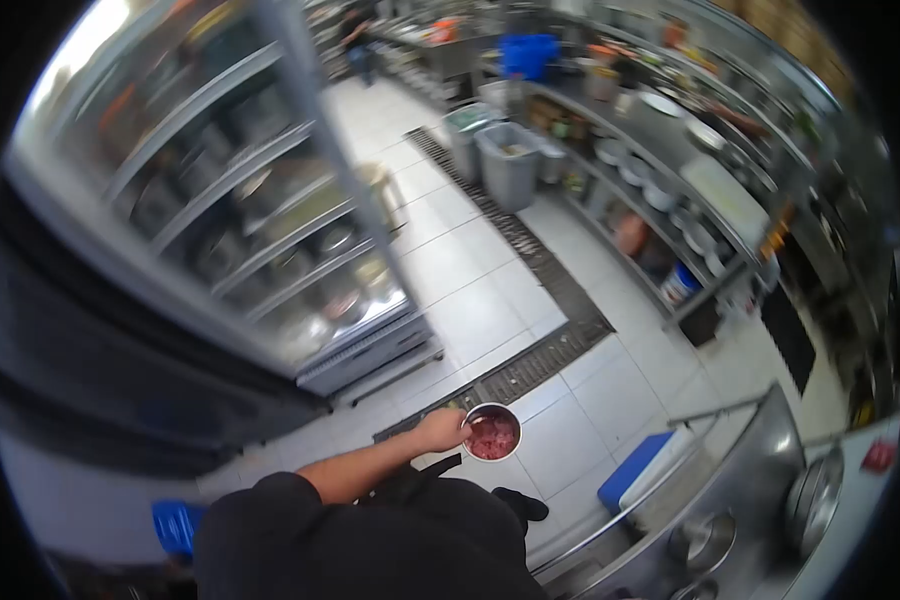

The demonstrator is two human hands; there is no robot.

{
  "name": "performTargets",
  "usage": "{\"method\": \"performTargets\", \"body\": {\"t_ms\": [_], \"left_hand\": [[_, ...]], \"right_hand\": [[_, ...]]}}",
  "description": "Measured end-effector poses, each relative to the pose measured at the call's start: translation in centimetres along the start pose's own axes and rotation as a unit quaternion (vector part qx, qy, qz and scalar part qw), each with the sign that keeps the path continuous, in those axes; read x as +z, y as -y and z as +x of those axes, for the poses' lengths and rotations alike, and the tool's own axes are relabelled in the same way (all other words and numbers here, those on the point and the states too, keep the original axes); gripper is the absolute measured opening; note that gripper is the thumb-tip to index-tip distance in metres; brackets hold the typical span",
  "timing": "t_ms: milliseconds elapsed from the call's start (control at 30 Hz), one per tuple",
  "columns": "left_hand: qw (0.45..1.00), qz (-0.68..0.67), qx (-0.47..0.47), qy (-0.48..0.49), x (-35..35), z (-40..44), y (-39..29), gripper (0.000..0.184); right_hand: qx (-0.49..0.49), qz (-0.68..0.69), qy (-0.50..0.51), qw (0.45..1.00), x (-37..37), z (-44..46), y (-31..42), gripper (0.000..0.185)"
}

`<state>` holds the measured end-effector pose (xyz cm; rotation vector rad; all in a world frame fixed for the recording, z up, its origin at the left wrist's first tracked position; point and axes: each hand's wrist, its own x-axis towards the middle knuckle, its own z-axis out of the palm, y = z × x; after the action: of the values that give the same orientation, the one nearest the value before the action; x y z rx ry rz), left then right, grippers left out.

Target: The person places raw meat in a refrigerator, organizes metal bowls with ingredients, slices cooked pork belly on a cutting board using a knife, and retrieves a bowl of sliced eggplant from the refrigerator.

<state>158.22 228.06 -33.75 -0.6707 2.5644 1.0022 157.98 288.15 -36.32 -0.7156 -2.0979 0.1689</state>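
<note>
A round metal container (493, 432) with chunks of raw red meat inside hangs over the tiled floor, low in the middle of the view. My left hand (442, 430) grips its left rim, the fingers closed around the edge. The arm reaches in from the lower left, out of a black sleeve. Nothing of my right hand shows.
A glass-door refrigerator (360, 345) stands at the left. Grey bins (511, 165) stand beside a floor drain grate (535, 265). Steel shelving (610, 185) runs along the right; a steel counter (760, 450) with bowls is lower right. Another person (355, 45) stands far back.
</note>
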Motion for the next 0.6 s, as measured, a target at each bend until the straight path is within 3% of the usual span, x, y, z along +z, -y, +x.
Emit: {"method": "performTargets", "body": {"t_ms": [67,133,200,233,300,367,400,533,600], "left_hand": [[0.998,-0.018,-0.033,-0.046,-2.2,-2.5,6.3,0.034],[0.995,-0.048,-0.067,-0.062,-4.9,-4.8,12.8,0.034],[0.989,-0.065,-0.114,-0.067,-8.0,-7.5,19.1,0.034],[0.985,-0.074,-0.138,-0.073,-10.0,-9.3,22.1,0.034],[0.976,-0.088,-0.176,-0.096,-13.1,-13.1,26.6,0.036],[0.96,-0.112,-0.221,-0.129,-15.5,-16.8,31.8,0.037],[0.949,-0.132,-0.247,-0.147,-16.1,-18.6,34.1,0.037],[0.89,-0.197,-0.324,-0.252,-15.5,-25.0,41.6,0.036],[0.86,-0.256,-0.348,-0.272,-15.5,-28.2,43.8,0.035]], "right_hand": [[-0.142,0.113,0.003,0.983,0.7,-0.3,8.4,0.025],[-0.107,0.264,0.15,0.947,2.7,-4.4,18.2,0.037],[-0.218,0.375,0.241,0.868,-1.7,-9.7,34.0,0.046],[-0.122,0.495,0.381,0.771,-6.2,-13.4,42.7,0.047],[-0.292,0.518,0.444,0.67,-15.1,-17.6,55.7,0.05],[-0.442,0.551,0.458,0.54,-25.6,-21.8,66.9,0.046],[-0.531,0.563,0.399,0.491,-29.0,-24.0,70.7,0.045],[-0.667,0.648,0.274,0.245,-46.4,-30.3,81.2,0.055],[-0.724,0.645,0.164,0.183,-52.8,-33.9,84.4,0.056]]}}
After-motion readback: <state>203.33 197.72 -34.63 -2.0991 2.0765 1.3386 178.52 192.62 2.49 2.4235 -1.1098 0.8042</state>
